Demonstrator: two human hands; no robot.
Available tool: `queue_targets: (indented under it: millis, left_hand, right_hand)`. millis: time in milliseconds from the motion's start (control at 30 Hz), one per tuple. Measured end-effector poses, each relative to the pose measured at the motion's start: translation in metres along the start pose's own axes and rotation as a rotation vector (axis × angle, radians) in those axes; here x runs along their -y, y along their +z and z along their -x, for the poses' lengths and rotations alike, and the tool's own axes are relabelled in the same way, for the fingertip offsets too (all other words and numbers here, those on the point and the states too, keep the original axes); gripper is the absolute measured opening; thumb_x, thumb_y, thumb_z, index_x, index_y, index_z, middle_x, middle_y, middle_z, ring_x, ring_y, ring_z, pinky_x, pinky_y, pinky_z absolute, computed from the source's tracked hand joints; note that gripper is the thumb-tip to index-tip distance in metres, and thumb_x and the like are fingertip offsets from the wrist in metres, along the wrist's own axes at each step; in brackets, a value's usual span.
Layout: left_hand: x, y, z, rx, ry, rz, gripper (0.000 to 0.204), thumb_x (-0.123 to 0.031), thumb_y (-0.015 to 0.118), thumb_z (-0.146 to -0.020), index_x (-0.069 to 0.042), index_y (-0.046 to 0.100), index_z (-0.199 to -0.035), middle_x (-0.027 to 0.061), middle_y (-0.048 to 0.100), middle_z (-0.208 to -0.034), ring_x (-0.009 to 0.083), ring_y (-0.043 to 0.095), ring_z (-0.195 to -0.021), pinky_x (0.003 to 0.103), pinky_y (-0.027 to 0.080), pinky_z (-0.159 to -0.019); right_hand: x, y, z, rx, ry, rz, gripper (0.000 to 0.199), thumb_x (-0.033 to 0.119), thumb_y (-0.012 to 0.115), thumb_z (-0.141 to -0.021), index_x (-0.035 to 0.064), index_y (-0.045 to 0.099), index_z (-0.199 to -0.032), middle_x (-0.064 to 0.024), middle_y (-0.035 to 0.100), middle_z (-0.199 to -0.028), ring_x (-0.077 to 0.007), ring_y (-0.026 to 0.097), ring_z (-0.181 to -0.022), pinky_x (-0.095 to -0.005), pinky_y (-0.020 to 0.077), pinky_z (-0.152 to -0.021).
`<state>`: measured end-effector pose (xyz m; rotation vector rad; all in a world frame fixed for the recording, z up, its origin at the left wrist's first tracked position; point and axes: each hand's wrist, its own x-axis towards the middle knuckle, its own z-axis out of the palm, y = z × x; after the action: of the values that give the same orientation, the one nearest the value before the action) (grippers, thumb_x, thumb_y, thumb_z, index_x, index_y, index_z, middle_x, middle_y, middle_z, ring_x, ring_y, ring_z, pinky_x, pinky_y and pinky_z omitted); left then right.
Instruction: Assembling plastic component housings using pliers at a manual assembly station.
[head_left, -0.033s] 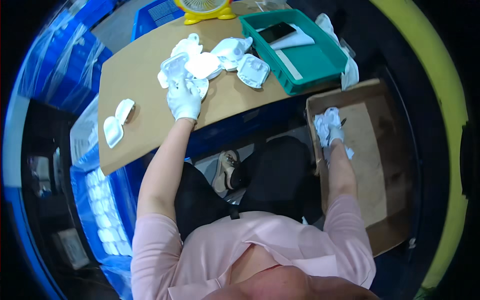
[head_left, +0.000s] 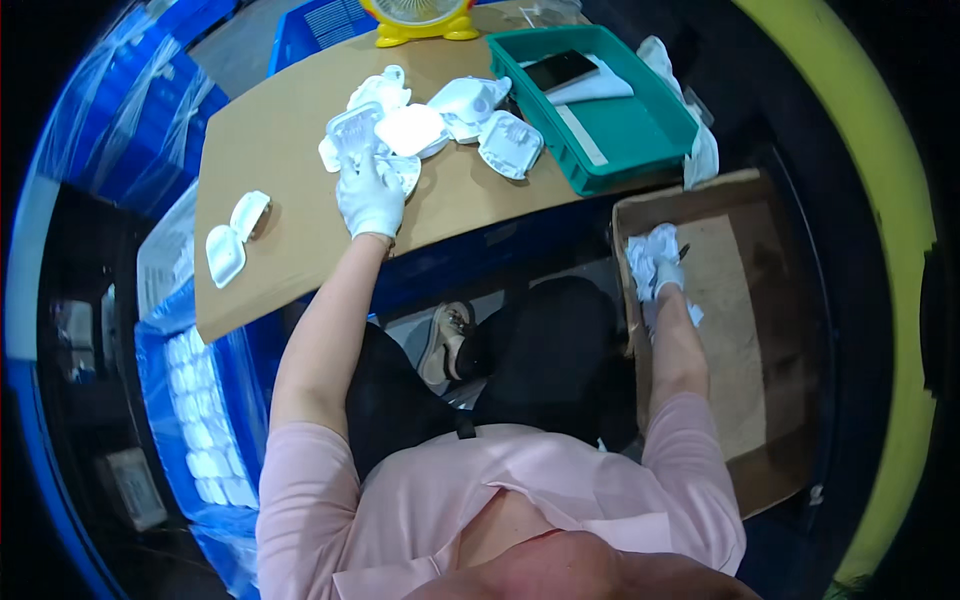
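Observation:
My left hand [head_left: 370, 200], in a white glove, has its fingers closed on the near edge of a white plastic case [head_left: 353, 124]. That case lies in a loose pile of similar white hinged pieces on the brown tabletop [head_left: 262, 135]. Down inside a cardboard box [head_left: 745, 400] at the right, my gloved right hand [head_left: 668, 274] is closed at a crumpled white wad [head_left: 648, 248], whether cloth or paper I cannot tell. A thin dark tip [head_left: 684, 252] sticks out beside it. The right fingers are partly hidden.
An opened white case [head_left: 232, 240] lies alone at the table's left. A green tray [head_left: 650, 125] holds a dark phone [head_left: 560, 70]. A yellow fan [head_left: 425, 33] stands at the back. Lower left, a lined blue crate [head_left: 160, 400] holds rows of white pieces.
The whole view has shifted slightly. My right hand sits a little farther forward in the box; my left hand stays at the same case.

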<state>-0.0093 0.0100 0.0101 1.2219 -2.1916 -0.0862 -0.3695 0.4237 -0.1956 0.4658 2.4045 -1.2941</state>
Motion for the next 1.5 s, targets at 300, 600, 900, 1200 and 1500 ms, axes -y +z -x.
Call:
queue_targets:
  millis: [300,600,900,1200,1500]
  left_hand:
    - [0.012,-0.002,0.004,-0.041,-0.011,-0.014,0.038,-0.020,0.053,-0.081,-0.010,0.054,-0.118,0.0201,0.046,-0.126,0.0384,0.056,-0.096,0.046,0.045,-0.084]
    - [-0.003,0.001,0.000,0.036,-0.042,0.052,0.049,-0.025,0.057,-0.079,-0.008,0.049,-0.124,0.0224,0.047,-0.120,0.0355,0.053,-0.100,0.045,0.040,-0.090]
    - [0.015,-0.008,0.013,-0.382,-0.095,0.337,0.064,-0.028,0.063,-0.077,0.000,0.039,-0.129,0.0234,0.046,-0.122,0.0408,0.046,-0.110,0.046,0.037,-0.095]
    - [-0.014,-0.081,0.124,0.211,0.006,0.922,0.037,-0.022,0.058,-0.087,-0.002,0.050,-0.118,0.0134,0.057,-0.106,0.0275,0.057,-0.097,0.035,0.046,-0.084]
    - [-0.028,-0.181,0.210,1.758,-0.554,2.509,0.073,-0.059,0.043,-0.087,-0.008,0.031,-0.139,0.0239,0.042,-0.134,0.0537,0.042,-0.117,0.062,0.039,-0.092]
  right_hand:
    - [0.007,0.009,0.007,-0.057,0.093,-0.254,0.036,0.024,0.070,-0.069,-0.0011,0.063,-0.093,-0.0101,0.060,-0.073,-0.0216,0.054,-0.057,-0.0364,0.0462,-0.054]
    - [0.014,-0.035,0.038,-0.500,-0.546,-0.183,0.026,0.011,0.067,-0.073,0.0006,0.055,-0.093,-0.0143,0.061,-0.090,-0.0290,0.061,-0.083,-0.0397,0.0483,-0.072]
    - [0.067,-0.107,0.217,-0.457,-1.091,0.495,0.033,0.008,0.066,-0.073,0.0049,0.052,-0.103,-0.0153,0.060,-0.090,-0.0328,0.061,-0.085,-0.0412,0.0466,-0.077]
    - [0.107,-0.140,0.385,0.643,-0.764,-0.431,0.034,0.007,0.065,-0.074,0.0051,0.046,-0.102,-0.0037,0.054,-0.094,-0.0100,0.055,-0.085,-0.0236,0.0453,-0.075]
    - [0.108,-0.039,0.483,1.164,-0.885,-0.019,0.038,0.008,0.068,-0.072,0.0024,0.048,-0.103,-0.0027,0.052,-0.086,-0.0114,0.053,-0.079,-0.0254,0.0453,-0.075]
